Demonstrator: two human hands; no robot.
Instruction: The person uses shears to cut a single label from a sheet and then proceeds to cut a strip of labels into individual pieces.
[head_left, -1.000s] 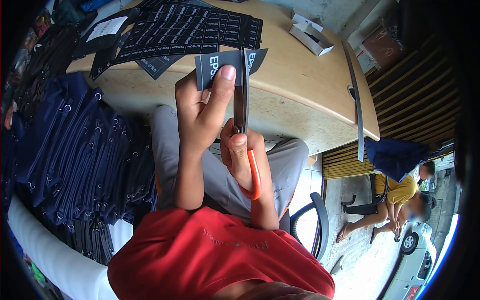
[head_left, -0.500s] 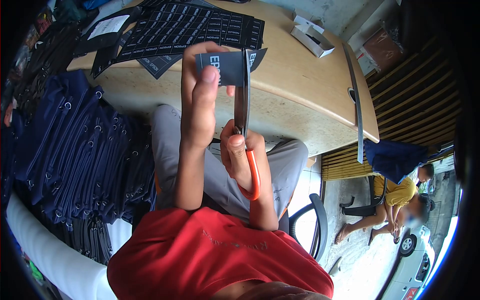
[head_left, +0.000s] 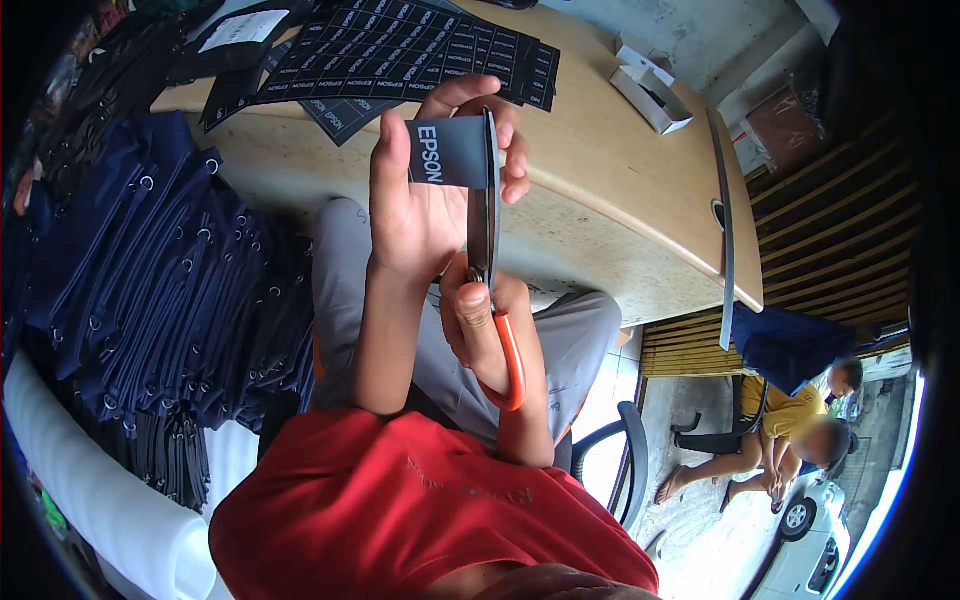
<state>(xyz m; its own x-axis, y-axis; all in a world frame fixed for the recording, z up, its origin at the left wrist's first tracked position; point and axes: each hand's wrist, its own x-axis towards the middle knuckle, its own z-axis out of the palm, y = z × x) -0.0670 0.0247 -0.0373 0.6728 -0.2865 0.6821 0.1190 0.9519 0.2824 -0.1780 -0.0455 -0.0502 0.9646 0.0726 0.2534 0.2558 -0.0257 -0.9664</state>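
Left hand [head_left: 435,215]: released, thumb off label, fingers spread behind.
Right hand [head_left: 483,325]: clenched on orange-handled scissors [head_left: 484,225].
EPSON label [head_left: 455,152]: 12 o'clock, right edge at blades.
EPSON-printed sheets [head_left: 400,50]: 11 o'clock, on desk [head_left: 620,165].

Scissors [head_left: 482,228] in right hand [head_left: 484,325], EPSON label [head_left: 455,152], open left hand [head_left: 420,222]

White "EPSON" reads down the dark tag [head_left: 447,152] at center. "EPSON" repeats in rows across the black sheets [head_left: 375,50] at the far left of the table [head_left: 590,140]. Lettering on the red shirt [head_left: 440,510], near, is too blurred to read.
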